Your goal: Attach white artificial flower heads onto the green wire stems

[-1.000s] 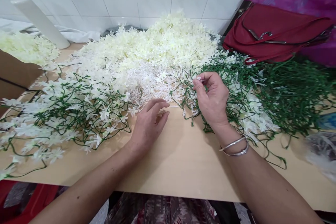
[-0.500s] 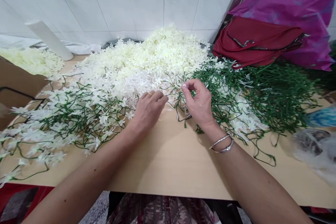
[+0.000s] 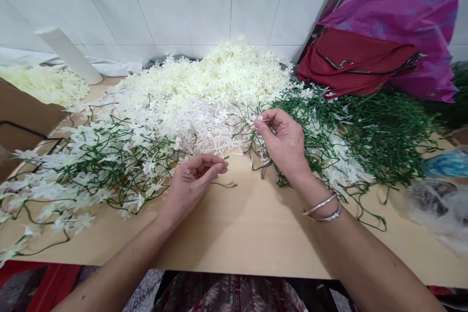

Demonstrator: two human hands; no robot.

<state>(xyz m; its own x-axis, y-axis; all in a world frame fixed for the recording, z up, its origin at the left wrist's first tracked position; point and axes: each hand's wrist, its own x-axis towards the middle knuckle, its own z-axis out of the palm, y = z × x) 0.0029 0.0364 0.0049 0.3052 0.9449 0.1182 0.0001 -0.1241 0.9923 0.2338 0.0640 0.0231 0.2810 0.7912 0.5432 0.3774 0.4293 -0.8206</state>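
Note:
My left hand [image 3: 192,180] is closed in a pinch just above the table, left of centre. Between its fingers is a thin green artificial stem [image 3: 228,185], one end of which sticks out past the fingertips. My right hand [image 3: 285,141] pinches a small white flower piece [image 3: 260,118] between thumb and forefinger. Beneath and beside that hand spread loose green stems [image 3: 307,122]. Thin white flower pieces [image 3: 204,124] lie in a heap between the two hands. Finished-looking white flowers on green stems [image 3: 106,156] are piled left of my left hand.
Cream petals [image 3: 234,70] form a tall heap against the tiled wall. A red handbag [image 3: 358,63] and a purple plastic bag [image 3: 413,19] stand at the back right, with a clear bag [image 3: 435,204] below. At left are a cardboard box [image 3: 27,122] and a white roll [image 3: 71,56].
My left hand has drawn back toward me from the white heap and turned, with a green stem now showing in it. My right hand has shifted slightly right, still pinching the white piece.

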